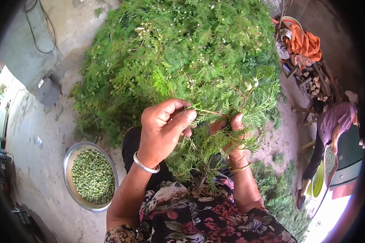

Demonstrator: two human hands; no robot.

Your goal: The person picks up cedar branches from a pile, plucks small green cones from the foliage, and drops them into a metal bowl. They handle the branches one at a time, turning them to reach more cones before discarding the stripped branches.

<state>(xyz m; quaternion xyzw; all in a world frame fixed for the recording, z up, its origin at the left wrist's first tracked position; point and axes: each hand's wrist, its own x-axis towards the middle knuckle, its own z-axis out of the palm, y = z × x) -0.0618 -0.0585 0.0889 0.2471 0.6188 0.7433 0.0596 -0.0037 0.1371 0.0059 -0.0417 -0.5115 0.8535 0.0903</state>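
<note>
My left hand, with a silver bangle on the wrist, pinches a thin twig of a green leafy sprig between thumb and fingers. My right hand, wearing a gold bangle, grips the same sprig from below, partly hidden by the foliage. The sprig carries small pale green seed cones near its upper tip. Both hands are held over my lap, in front of a large heap of the same green branches.
A metal bowl holding many small green cones sits on the concrete floor at lower left. Another person in a purple top bends at the right edge. Orange cloth and stacked wood lie at upper right. Cut greenery litters the ground at lower right.
</note>
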